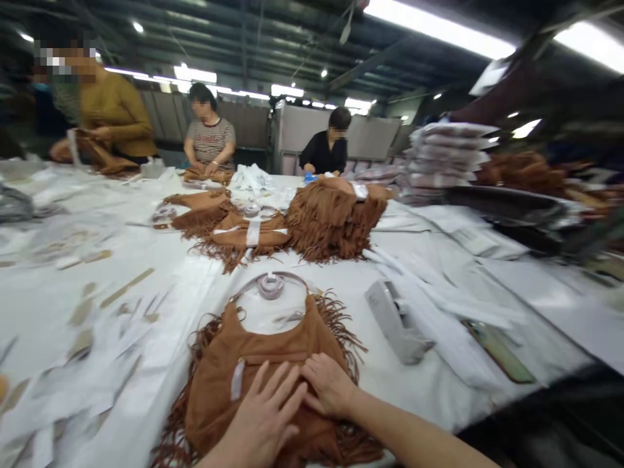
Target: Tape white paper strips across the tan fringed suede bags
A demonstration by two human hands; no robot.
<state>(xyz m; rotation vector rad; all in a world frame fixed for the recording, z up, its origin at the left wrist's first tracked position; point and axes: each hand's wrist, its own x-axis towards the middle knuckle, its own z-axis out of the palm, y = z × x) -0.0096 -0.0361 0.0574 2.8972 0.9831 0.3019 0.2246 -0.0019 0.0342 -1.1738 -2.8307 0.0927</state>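
A brown suede bag with fringe [229, 364] lies flat on the white table [429, 383] right in front of me. Its looped handle [270, 285] points away from me. My left hand [266, 416] lies flat on the bag with its fingers spread, holding nothing. My right hand [329, 383] rests on the bag beside it, fingers curled down against the suede near the top edge. A small white tag [237, 379] sits on the bag's front, just left of my left hand.
A grey tape dispenser [397, 322] and a phone [500, 351] lie to the right. More fringed bags [334, 218] are piled mid-table. Paper strips [127, 287] litter the left. Three people [209, 140] work at the far side. Stacked packets [446, 159] stand far right.
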